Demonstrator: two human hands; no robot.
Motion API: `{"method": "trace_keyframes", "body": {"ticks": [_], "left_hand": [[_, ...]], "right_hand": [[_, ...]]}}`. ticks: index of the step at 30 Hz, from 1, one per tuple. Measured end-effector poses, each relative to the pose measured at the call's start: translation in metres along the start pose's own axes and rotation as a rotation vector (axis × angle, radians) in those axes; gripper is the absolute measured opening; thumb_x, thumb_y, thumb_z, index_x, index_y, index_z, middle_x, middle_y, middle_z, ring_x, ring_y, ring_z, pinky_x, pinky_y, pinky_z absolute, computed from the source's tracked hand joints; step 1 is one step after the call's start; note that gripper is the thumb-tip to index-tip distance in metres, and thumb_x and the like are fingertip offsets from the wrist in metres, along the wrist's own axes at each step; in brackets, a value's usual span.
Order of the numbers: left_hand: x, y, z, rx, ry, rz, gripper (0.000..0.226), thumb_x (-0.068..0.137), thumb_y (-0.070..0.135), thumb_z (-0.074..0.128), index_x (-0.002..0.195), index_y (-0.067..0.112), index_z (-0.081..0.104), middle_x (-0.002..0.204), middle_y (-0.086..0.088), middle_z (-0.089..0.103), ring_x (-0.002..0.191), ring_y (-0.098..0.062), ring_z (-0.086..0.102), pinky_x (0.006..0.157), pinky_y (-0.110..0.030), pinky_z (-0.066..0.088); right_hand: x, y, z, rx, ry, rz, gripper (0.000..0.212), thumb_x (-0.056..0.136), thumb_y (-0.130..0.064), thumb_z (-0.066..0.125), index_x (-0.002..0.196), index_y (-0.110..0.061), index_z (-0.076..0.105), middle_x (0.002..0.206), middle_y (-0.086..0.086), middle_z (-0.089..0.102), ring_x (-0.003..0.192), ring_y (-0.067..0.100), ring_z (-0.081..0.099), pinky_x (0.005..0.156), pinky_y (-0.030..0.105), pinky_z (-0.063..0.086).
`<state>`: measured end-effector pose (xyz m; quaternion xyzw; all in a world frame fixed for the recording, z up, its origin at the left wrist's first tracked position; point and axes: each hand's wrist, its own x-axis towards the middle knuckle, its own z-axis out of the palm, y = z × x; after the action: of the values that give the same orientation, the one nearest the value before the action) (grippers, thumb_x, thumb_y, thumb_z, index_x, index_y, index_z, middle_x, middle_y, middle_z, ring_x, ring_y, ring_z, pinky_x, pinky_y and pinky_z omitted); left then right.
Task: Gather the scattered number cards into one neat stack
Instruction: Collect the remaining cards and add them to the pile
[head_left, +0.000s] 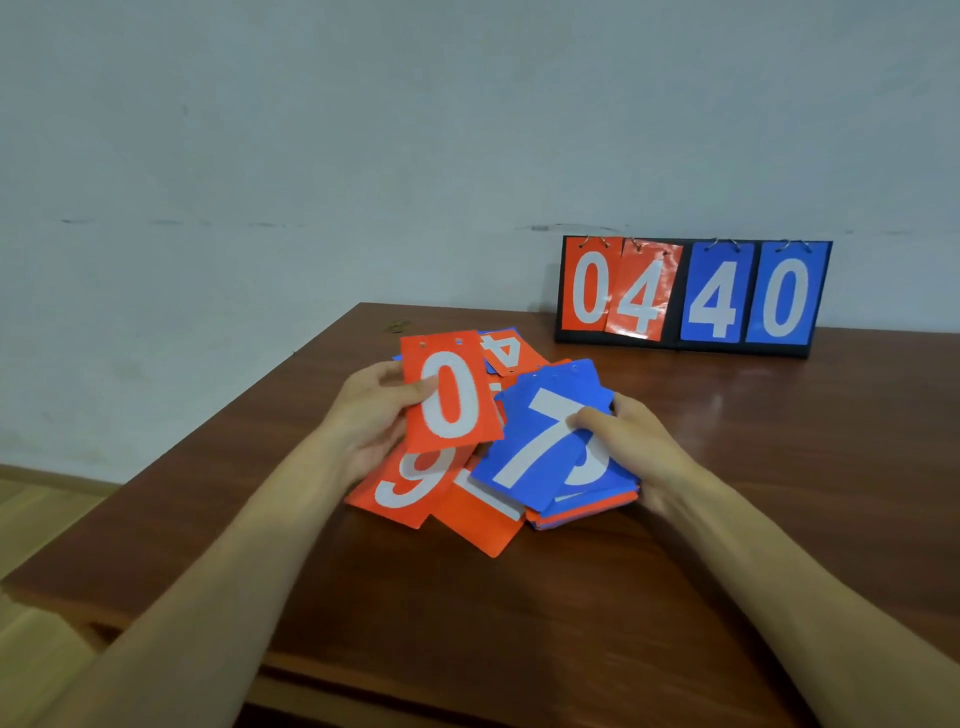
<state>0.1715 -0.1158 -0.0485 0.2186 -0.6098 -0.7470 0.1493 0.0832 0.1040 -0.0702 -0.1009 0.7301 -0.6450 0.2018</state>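
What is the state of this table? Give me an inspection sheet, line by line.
Surface: brown wooden table, glossy.
Job's things: red 0 card lifted; blue 7 card tops a partial stack; red 9 card and red 4 card lie loose, overlapping.
Clutter: flip scoreboard reading 04 40 stands at the far edge.
Grippers: left hand pinches the red 0 card; right hand grips the stack, thumb on the 7.
Cables: nothing seen.
Surroundings: pale wall behind; wooden floor at left.
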Motion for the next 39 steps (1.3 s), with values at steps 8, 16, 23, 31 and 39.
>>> {"method": "trace_keyframes", "body": {"ticks": [8, 16, 23, 31, 39], "left_hand": [[0.009, -0.026, 0.056, 0.543, -0.059, 0.177, 0.041, 0.076, 0.030, 0.080, 0.108, 0.016, 0.057, 0.093, -0.005, 0.070, 0.080, -0.016, 0.072, 0.069, -0.033, 0.060], [0.021, -0.009, -0.008, 1.325, -0.026, 0.038, 0.069, 0.081, 0.064, 0.056, 0.130, 0.015, 0.049, 0.138, -0.009, 0.042, 0.120, -0.023, 0.049, 0.098, -0.042, 0.046], [0.017, -0.009, -0.008, 1.472, -0.089, -0.167, 0.093, 0.066, 0.051, 0.081, 0.139, 0.013, 0.036, 0.143, -0.014, 0.039, 0.127, -0.031, 0.046, 0.101, -0.047, 0.047], [0.017, -0.005, -0.026, 0.401, 0.120, -0.077, 0.039, 0.092, 0.008, 0.060, 0.129, 0.009, 0.050, 0.121, -0.014, 0.064, 0.099, -0.029, 0.066, 0.081, -0.049, 0.058], [0.005, -0.015, 0.031, 0.116, 0.024, 0.040, 0.029, 0.081, 0.006, 0.073, 0.107, 0.006, 0.060, 0.104, -0.014, 0.071, 0.081, -0.022, 0.072, 0.057, -0.031, 0.059]], "right_hand": [[0.000, 0.003, 0.000, 0.054, -0.028, -0.069, 0.030, 0.082, -0.031, 0.070, 0.107, -0.022, 0.057, 0.092, 0.001, 0.073, 0.068, 0.016, 0.073, 0.051, 0.025, 0.057], [0.008, 0.008, -0.003, 0.111, 0.125, -0.076, 0.040, 0.081, -0.026, 0.073, 0.116, -0.020, 0.054, 0.099, 0.003, 0.071, 0.075, 0.018, 0.072, 0.054, 0.028, 0.059], [0.007, 0.008, -0.003, 0.100, 0.142, -0.075, 0.039, 0.083, -0.027, 0.071, 0.117, -0.021, 0.053, 0.097, 0.002, 0.070, 0.075, 0.017, 0.072, 0.053, 0.027, 0.059], [0.008, 0.008, -0.008, 0.118, 0.116, -0.038, 0.038, 0.084, -0.026, 0.070, 0.116, -0.018, 0.053, 0.092, 0.001, 0.070, 0.073, 0.018, 0.071, 0.051, 0.028, 0.059], [0.005, 0.009, -0.006, 0.117, 0.025, -0.046, 0.037, 0.084, -0.029, 0.069, 0.117, -0.016, 0.056, 0.097, 0.004, 0.073, 0.074, 0.019, 0.073, 0.057, 0.030, 0.060]]}}
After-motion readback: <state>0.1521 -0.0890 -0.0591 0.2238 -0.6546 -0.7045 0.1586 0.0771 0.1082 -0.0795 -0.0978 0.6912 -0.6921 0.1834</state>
